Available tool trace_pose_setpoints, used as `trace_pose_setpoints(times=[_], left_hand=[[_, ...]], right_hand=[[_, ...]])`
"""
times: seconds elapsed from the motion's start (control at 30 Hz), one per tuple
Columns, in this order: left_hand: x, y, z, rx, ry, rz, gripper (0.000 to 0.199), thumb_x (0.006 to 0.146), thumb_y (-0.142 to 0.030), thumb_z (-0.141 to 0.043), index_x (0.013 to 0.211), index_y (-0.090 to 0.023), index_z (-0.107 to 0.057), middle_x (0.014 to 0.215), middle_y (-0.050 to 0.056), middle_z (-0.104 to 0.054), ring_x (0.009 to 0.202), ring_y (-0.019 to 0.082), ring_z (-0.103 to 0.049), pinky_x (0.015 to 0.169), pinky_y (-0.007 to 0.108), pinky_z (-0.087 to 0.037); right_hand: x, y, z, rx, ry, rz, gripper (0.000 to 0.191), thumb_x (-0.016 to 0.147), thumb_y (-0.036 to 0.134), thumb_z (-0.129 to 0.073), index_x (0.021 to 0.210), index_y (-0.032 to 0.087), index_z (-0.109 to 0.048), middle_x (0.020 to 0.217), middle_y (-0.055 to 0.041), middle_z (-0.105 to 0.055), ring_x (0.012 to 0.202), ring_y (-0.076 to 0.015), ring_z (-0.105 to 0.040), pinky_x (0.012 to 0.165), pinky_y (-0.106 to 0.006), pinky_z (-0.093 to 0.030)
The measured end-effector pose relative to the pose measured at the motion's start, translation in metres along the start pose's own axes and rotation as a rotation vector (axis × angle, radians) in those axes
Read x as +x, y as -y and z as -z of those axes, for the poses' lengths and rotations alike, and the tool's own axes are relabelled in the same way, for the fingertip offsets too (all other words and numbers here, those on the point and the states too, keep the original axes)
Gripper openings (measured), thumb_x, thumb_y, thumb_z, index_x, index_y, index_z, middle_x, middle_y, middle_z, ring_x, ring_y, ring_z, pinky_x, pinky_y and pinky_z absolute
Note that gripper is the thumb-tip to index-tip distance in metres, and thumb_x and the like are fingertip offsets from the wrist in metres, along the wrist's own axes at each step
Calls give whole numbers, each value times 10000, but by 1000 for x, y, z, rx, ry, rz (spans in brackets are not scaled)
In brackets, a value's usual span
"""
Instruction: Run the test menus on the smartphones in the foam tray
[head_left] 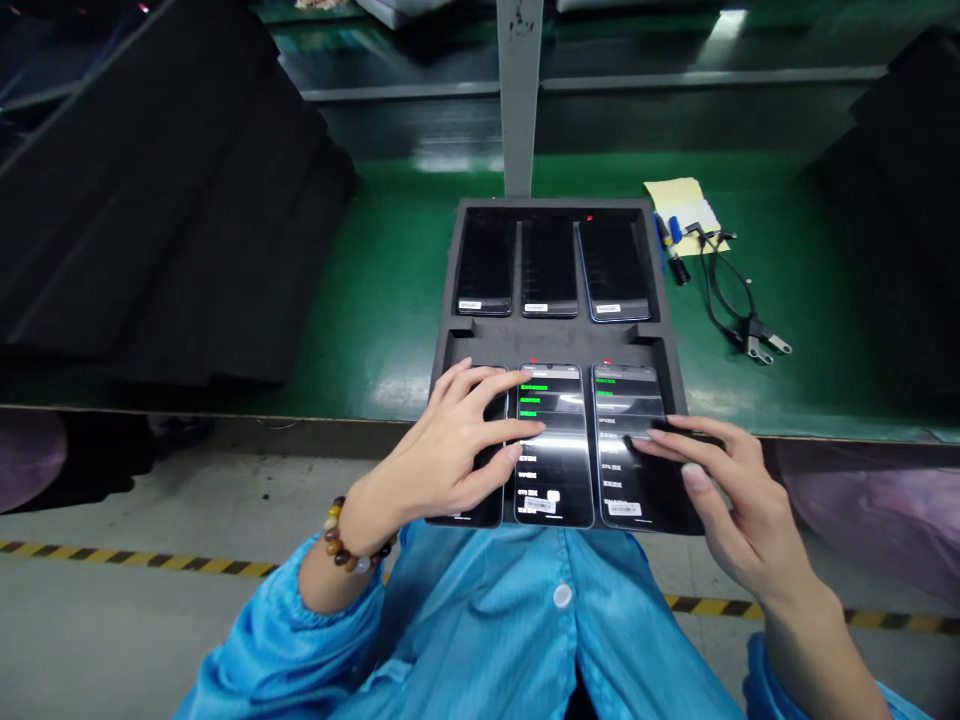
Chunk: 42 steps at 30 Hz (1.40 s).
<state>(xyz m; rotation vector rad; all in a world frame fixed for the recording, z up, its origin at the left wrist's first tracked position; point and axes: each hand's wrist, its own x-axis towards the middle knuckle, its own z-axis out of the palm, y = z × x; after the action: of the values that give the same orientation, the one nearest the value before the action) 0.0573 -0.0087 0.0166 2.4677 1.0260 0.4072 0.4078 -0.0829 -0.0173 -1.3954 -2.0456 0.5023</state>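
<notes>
The left hand (450, 440) reaches in from lower left of centre, palm down over the left phone (480, 515), its fingers loosely spread, two fingertips and the thumb at the middle phone (559, 455). It grips nothing that can be seen. Light, flat fingertip contact would probably serve best there, with the wrist raised so the palm does not brush the glass beneath. The middle phone lies just right of centre, lit, with green and white lines of text. Beside it is the right phone (626, 485), also lit. The right hand (750, 500) comes from the lower right, half open, a finger or two at that screen and the thumb near its outer edge; it too shows no grip. Touching one line at a time, without pushing the phone sideways, seems wise, since the near row sits close to the bench edge.

At far left, black cloth (150, 200) hangs in broad, matt folds. The bracelet (334, 540) is of round, polished beads in brown and amber, above a shiny blue sleeve (300, 640) with a gathered cuff. The tray (555, 343), at centre, looks like dark grey foam with squared recesses; three dark, glossy phones (550, 260) fill its far row, each with a small white label. To the right, on the smooth green bench (810, 390), lie crumpled yellow paper (664, 193) and thin, looping black cables (752, 330).
</notes>
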Motion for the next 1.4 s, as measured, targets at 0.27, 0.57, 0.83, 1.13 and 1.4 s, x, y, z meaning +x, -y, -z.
trace_pose_setpoints(times=[0.27, 0.57, 0.83, 1.13, 1.4], left_hand=[[-1, 8, 8, 33, -48, 39, 390, 1069, -308, -500, 1358, -303, -763, 1678, 78, -491, 1490, 341, -460, 1322, 678, -223], [-45, 46, 5, 26, -224, 236, 377, 1097, -332, -476, 1269, -317, -811, 1628, 69, -527, 1436, 358, -439, 1205, 641, -347], [-36, 39, 0, 51, -272, 195, 406, 1103, -310, -438, 1312, -259, -782, 1627, 116, -518, 1446, 346, -462, 1226, 631, -317], [-71, 35, 4, -56, -312, 72, 417, 1102, -309, -416, 1259, -278, -801, 1624, 102, -530, 1451, 318, -510, 1243, 601, -297], [-108, 32, -1, -84, -322, 97, 442, 1085, -367, -413, 1264, -305, -813, 1616, 85, -536, 1428, 325, -502, 1252, 609, -279]], right_hand=[[5, -4, 0, 3, -13, -35, 414, 1099, 250, -479, 1465, 327, -657, 1373, -41, -756, 1409, -330, -568, 1163, -591, -397], [-12, 2, 8, 24, -59, -15, 456, 1072, 189, -489, 1475, 327, -652, 1315, -47, -776, 1369, -340, -598, 1130, -593, -426], [-11, 4, 1, -8, -18, 30, 446, 1071, 180, -489, 1469, 306, -644, 1312, -58, -769, 1368, -328, -587, 1139, -573, -400], [4, 39, -9, -23, 143, 233, 469, 1031, 185, -542, 1488, 237, -632, 1408, -97, -692, 1434, -331, -523, 1137, -497, -402], [6, 28, -3, -49, 59, 148, 453, 1039, 212, -510, 1437, 339, -687, 1394, -72, -701, 1385, -360, -595, 1099, -527, -446]])
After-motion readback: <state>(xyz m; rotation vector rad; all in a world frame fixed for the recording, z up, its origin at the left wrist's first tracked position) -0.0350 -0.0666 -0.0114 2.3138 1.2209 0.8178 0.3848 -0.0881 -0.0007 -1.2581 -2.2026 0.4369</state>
